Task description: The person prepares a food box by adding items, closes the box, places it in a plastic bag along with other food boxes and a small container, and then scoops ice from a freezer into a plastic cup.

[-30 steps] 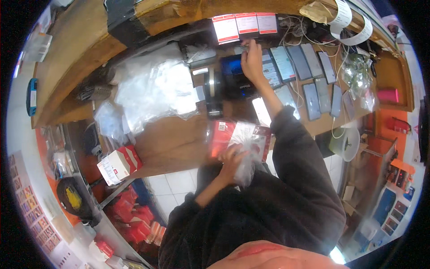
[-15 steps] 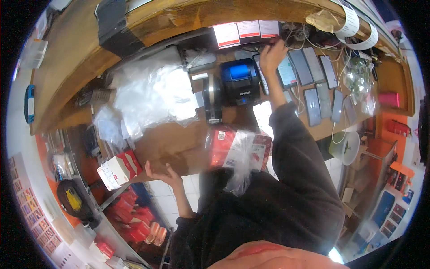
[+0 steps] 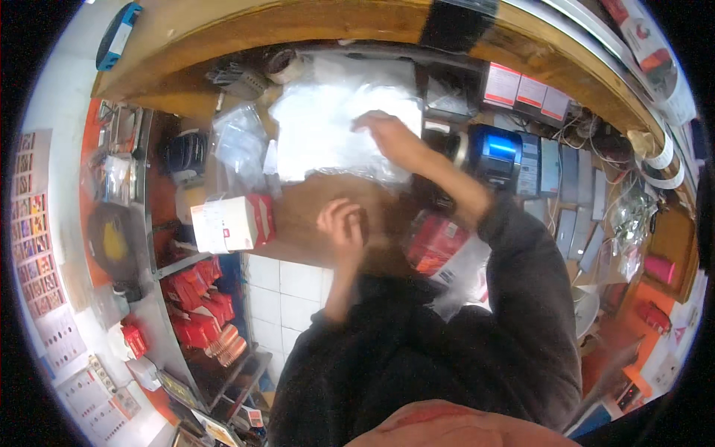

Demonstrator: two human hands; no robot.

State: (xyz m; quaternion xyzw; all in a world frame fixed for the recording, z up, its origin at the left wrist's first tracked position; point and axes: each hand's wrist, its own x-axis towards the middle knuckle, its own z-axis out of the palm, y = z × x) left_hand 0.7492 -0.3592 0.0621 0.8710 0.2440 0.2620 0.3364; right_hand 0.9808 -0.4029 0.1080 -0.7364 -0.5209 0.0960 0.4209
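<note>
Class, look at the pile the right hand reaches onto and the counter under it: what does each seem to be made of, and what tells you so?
Pile of bags under the right hand: probably thin clear plastic film, glossy, judging by its crinkles and whitish glare.
Counter: likely wood or wood-look board, matte brown; the blur hides any grain.

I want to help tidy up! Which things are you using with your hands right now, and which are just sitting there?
In use:
- right hand reaching onto the pile of clear plastic bags
- left hand over the wooden counter
- red packet in a clear bag by the chest

Just lying about:
- white and red box
- blue-lit device
- tape roll
</note>
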